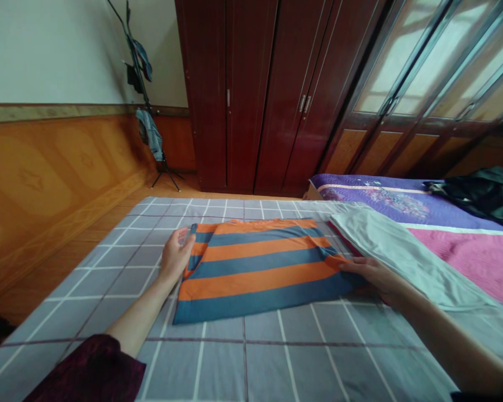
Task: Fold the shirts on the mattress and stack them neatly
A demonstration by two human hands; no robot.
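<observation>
A T-shirt with orange and grey-blue stripes point(260, 262) lies spread on the checked bed sheet point(218, 363), its left side folded in. My left hand point(176, 254) is at the shirt's upper left edge, thumb and fingers apart, the thumb against or just beside the cloth. At the opposite side, my right hand point(373, 273) pinches the shirt's right edge, where the fabric bunches into small creases. The right fingertips are partly hidden by the cloth.
Pale folded cloth point(385, 251) lies right of the shirt. Beyond it, a purple and pink bedspread point(373, 195) carries a dark garment point(482, 192). A dark red wardrobe point(251, 111) stands at the back, with a coat rack point(145, 95) to its left.
</observation>
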